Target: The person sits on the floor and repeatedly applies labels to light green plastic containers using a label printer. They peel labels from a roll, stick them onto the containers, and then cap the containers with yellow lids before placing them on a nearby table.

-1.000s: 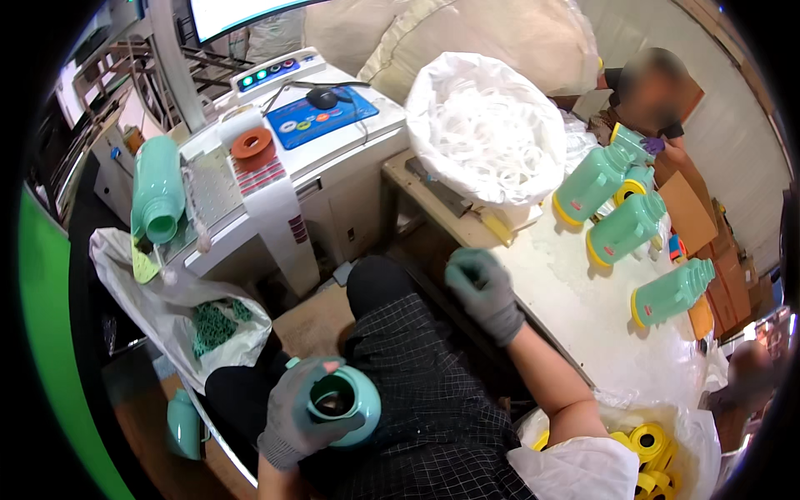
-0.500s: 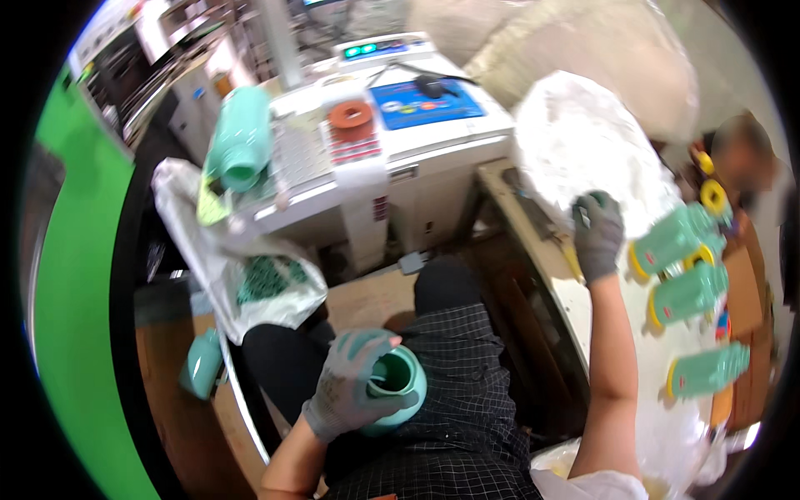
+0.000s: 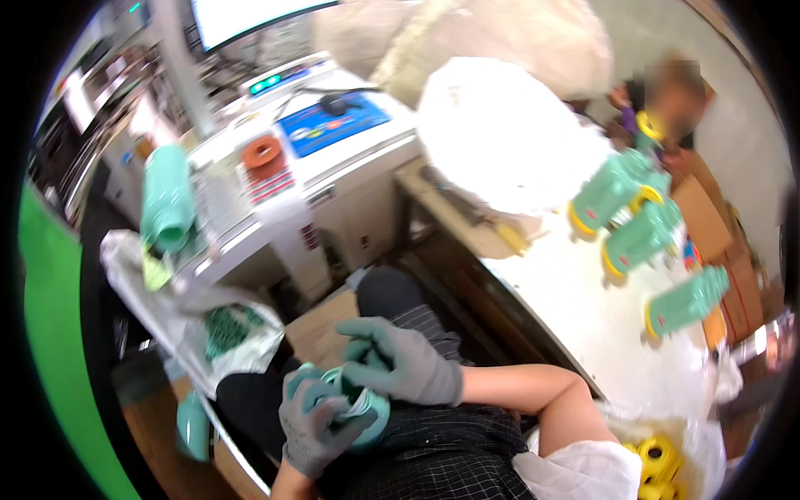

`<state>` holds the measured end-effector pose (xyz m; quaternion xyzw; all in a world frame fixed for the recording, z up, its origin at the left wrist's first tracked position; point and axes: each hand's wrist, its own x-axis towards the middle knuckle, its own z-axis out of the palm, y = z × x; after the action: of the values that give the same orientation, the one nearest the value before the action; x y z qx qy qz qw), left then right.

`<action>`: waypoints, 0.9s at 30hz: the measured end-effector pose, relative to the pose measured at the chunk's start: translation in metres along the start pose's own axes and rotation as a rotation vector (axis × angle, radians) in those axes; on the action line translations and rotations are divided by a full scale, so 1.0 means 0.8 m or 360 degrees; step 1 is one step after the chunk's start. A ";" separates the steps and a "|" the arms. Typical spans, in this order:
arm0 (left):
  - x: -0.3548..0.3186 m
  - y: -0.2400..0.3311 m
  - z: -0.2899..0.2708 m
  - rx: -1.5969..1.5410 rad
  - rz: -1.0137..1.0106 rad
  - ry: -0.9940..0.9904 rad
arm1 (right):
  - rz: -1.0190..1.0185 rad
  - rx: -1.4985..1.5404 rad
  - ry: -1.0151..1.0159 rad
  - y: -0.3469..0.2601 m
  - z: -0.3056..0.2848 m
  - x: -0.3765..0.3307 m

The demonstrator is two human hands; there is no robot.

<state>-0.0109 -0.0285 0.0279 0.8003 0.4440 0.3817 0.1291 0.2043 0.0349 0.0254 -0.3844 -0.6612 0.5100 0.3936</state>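
Gripped green bottle (image 3: 381,420), lower centre of frame, within curled left hand (image 3: 317,421), and swung right hand (image 3: 408,367), half-curled and with any hold impossible to tell, back from white bag (image 3: 437,137) at upper centre to over bottle's mouth, bringing both hands to one piece.

No readable words, blurred red print on a green bottle (image 3: 687,302), blurred markings on the blue mat (image 3: 358,125)

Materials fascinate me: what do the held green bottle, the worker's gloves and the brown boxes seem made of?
Green bottle: perhaps plastic or coated metal; smooth, evenly coloured surface. Gloves: likely matte grey knit fabric, with teal, rubbery-looking fingers. Brown boxes: probably cardboard; matte, flat panels.
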 end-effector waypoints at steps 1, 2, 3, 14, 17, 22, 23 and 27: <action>-0.002 -0.001 0.004 0.0015 0.0064 -0.0005 | -0.0469 -0.0445 0.0079 -0.015 -0.009 0.002; 0.001 0.007 0.004 0.0070 0.0041 -0.0019 | -0.0677 -0.0553 -0.0079 -0.017 -0.012 -0.003; 0.004 0.013 0.006 0.0128 0.0014 -0.0028 | -0.0876 -0.0666 -0.0252 -0.016 -0.015 -0.012; 0.010 -0.001 -0.012 0.0206 0.0042 -0.0286 | -0.0896 -0.1046 -0.0438 0.004 -0.004 -0.036; 0.023 -0.004 -0.007 0.0180 0.0119 -0.0457 | -0.0728 -0.0875 -0.0506 0.014 -0.002 -0.038; 0.023 -0.006 -0.009 0.0190 0.0124 -0.0516 | -0.0752 -0.0878 -0.0335 0.022 0.015 -0.038; 0.028 -0.004 -0.010 0.0203 0.0135 -0.0504 | -0.0803 -0.0870 -0.0277 0.023 0.013 -0.037; 0.072 0.003 -0.011 0.0486 0.0246 -0.0601 | -0.0721 -0.0920 -0.0175 0.025 -0.006 -0.036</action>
<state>0.0023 0.0154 0.0643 0.8992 0.4019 0.1628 0.0577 0.2220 0.0145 0.0026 -0.2958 -0.8664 0.2221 0.3355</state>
